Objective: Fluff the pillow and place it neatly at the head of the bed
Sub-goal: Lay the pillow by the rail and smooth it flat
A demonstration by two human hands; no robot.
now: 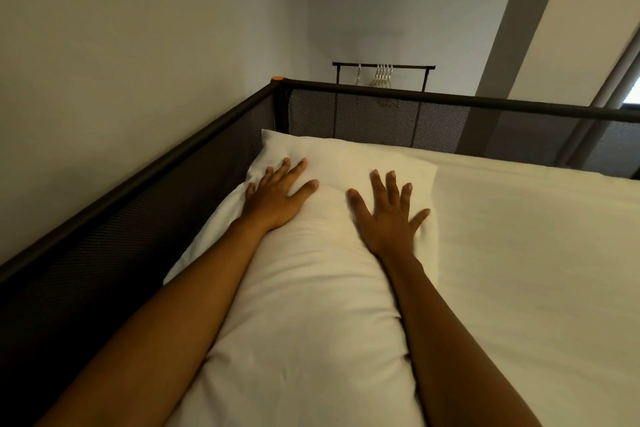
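A long white pillow (311, 288) lies on the white bed sheet (536, 270), running along the left rail with its far end in the corner. My left hand (277, 194) rests flat on the pillow's far left part, fingers spread. My right hand (388, 215) lies flat on the pillow's far right part, fingers apart, near the pillow's right edge. Both palms press down on the fabric and neither grips it. My forearms cover parts of the pillow's long sides.
A black metal bed frame (450, 102) with mesh panels runs along the left and far sides, an orange cap (277, 77) on its corner post. White walls stand close behind. A black clothes rack with hangers (381, 73) stands beyond the far rail.
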